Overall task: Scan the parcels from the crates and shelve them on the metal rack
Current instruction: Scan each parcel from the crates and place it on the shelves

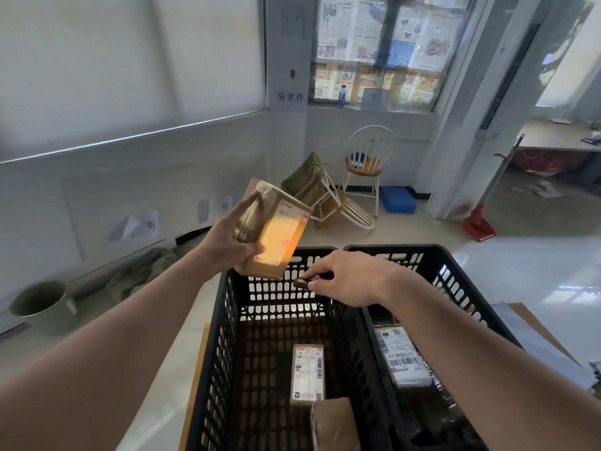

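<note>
My left hand (pixel 227 240) holds a taped cardboard parcel (pixel 276 232) above the far left corner of the left black crate (pixel 224 320). An orange glow and a red mark fall on the parcel's label. My right hand (pixel 344 278) grips a small black scanner (pixel 304 283) aimed at that label. In the left crate lie a small labelled box (pixel 307 372) and a brown parcel (pixel 335 424). The right black crate (pixel 455 275) holds a dark bag with a white barcode label (pixel 401 358). No metal rack is in view.
Both crates stand side by side on a pale surface. Beyond them are a white chair (pixel 367 164), a tipped chair with a green bag (pixel 309 183), a blue crate (pixel 398 198), a red dustpan (pixel 478 224) and a green pot (pixel 42 301) on the floor.
</note>
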Tool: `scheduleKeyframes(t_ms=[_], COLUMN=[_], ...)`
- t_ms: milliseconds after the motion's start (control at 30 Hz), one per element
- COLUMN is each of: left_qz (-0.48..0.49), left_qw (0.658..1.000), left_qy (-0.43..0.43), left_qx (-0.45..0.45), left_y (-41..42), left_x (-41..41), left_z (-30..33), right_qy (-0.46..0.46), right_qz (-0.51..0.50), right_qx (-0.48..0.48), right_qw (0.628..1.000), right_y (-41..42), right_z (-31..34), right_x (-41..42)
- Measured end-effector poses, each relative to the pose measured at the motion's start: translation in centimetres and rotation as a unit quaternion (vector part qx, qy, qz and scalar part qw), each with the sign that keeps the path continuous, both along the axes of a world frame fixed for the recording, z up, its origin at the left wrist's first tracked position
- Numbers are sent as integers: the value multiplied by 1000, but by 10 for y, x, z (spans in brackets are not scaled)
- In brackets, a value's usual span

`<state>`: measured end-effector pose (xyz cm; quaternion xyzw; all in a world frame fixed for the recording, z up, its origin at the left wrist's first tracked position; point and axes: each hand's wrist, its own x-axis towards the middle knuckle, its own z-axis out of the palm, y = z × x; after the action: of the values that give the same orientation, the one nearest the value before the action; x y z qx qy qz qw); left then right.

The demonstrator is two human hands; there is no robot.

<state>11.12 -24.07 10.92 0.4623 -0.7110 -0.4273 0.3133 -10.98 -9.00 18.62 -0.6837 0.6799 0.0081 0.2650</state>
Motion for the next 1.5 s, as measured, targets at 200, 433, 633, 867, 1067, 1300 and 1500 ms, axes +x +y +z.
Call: scheduleKeyframes(t_ms=[200,433,633,867,1067,1300,1500], left_qz=[-1,6,13,2,2,-7,-9], left_qw=[1000,1000,999,1000,999,1000,1000], left_qy=[-9,-23,-29,-27,-45,-21,-14], left_qx=[-14,-7,-5,-3,-13,-6,-13], left_y=[2,-1,-2,-6,-8,-14,-21], left_x=[-9,-15,-20,-24,-28,-38,-40], left_z=[0,-1,-2,-3,-6,-7,-8], right_qy=[102,202,219,224,221,204,194], right_qz=[26,27,38,45,45,40,43], right_qx=[-25,-31,-46,-44,-49,-43,-45], right_qw=[994,979,974,973,973,977,979], right_y=[9,11,10,7,3,-3,-11], right_z=[-5,-6,-2,-4,-7,-7,-11], right_x=[-6,-12,-16,-22,-30,-38,-43])
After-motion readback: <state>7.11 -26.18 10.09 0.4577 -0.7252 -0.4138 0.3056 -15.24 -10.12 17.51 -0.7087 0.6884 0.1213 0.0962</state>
